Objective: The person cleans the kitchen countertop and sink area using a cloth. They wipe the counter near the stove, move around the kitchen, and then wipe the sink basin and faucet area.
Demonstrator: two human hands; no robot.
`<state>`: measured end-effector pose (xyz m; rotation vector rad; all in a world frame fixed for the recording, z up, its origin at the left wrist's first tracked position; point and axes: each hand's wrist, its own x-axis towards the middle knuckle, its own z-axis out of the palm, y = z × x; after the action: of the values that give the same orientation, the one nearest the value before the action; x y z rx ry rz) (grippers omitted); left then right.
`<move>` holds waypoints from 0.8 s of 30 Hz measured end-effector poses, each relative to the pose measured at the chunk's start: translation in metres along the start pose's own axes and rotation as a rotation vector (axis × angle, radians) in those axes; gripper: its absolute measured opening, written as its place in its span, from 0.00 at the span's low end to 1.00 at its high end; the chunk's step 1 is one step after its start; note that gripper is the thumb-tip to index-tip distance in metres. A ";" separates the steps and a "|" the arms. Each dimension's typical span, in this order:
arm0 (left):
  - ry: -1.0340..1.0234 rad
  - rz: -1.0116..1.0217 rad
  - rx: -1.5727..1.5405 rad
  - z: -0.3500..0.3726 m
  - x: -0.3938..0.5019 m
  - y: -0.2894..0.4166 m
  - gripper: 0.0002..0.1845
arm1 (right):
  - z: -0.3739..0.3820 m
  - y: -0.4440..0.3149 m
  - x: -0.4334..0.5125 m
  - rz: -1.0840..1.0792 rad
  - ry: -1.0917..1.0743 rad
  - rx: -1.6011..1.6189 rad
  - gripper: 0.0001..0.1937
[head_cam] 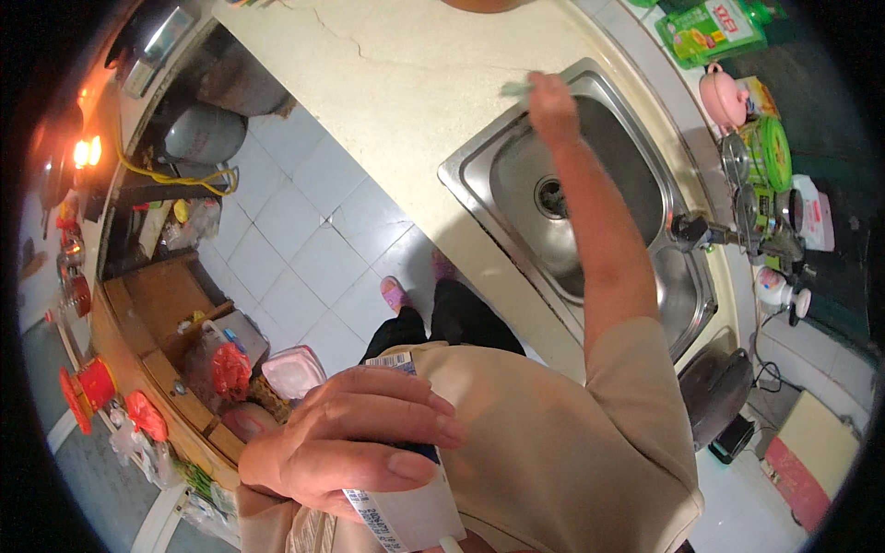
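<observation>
My left hand point(366, 432) is close to the camera, its fingers wrapped around a small white and blue drink carton point(415, 515) that bears writing. A white straw point(450, 545) shows at the carton's lower end. My right hand point(553, 110) is stretched out over the far left rim of a stainless steel sink point(470, 190). It grips a small pale green thing point(515, 88), too blurred to name, that sticks out over the cream countertop point(415, 90). The sink's drain point(551, 197) lies below my right forearm.
A faucet point(698, 231) reaches over the sink from the right. Along the ledge stand a green detergent bottle point(712, 31), a pink lidded pot point(722, 97) and jars. A dark wok point(715, 397) is at lower right. Left are a gas cylinder point(206, 133), an open wooden cabinet point(148, 304) and bags.
</observation>
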<state>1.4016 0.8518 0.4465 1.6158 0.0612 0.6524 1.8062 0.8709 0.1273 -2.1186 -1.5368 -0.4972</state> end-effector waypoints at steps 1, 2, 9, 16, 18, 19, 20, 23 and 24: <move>0.014 -0.026 0.038 0.001 0.004 -0.003 0.13 | -0.004 0.025 0.006 0.082 -0.058 -0.005 0.10; 0.002 -0.043 0.031 0.000 0.008 -0.005 0.13 | -0.011 0.049 0.012 0.196 -0.169 -0.054 0.10; -0.094 -0.063 -0.053 -0.009 0.032 -0.021 0.14 | -0.094 0.145 -0.046 0.287 -0.345 -0.397 0.13; -0.132 -0.040 -0.128 -0.005 0.038 -0.017 0.15 | -0.149 0.136 -0.174 0.455 -0.709 -0.844 0.10; -0.134 -0.002 -0.126 -0.007 0.036 -0.016 0.15 | -0.159 0.121 -0.202 0.439 -0.804 -0.897 0.10; -0.148 0.007 -0.121 -0.008 0.035 -0.015 0.15 | -0.167 0.111 -0.211 0.462 -0.796 -0.864 0.10; -0.137 0.042 -0.155 -0.009 0.033 -0.014 0.16 | -0.174 0.097 -0.219 0.506 -0.819 -0.822 0.10; -0.108 0.116 -0.226 -0.014 0.024 -0.012 0.19 | -0.193 0.036 -0.233 0.596 -0.890 -0.690 0.10; -0.097 0.115 -0.229 -0.017 0.020 -0.009 0.18 | -0.199 0.011 -0.236 0.573 -1.027 -0.606 0.10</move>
<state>1.4138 0.8762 0.4455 1.4347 -0.1736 0.6437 1.7417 0.5710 0.1603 -3.4340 -1.1233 0.4924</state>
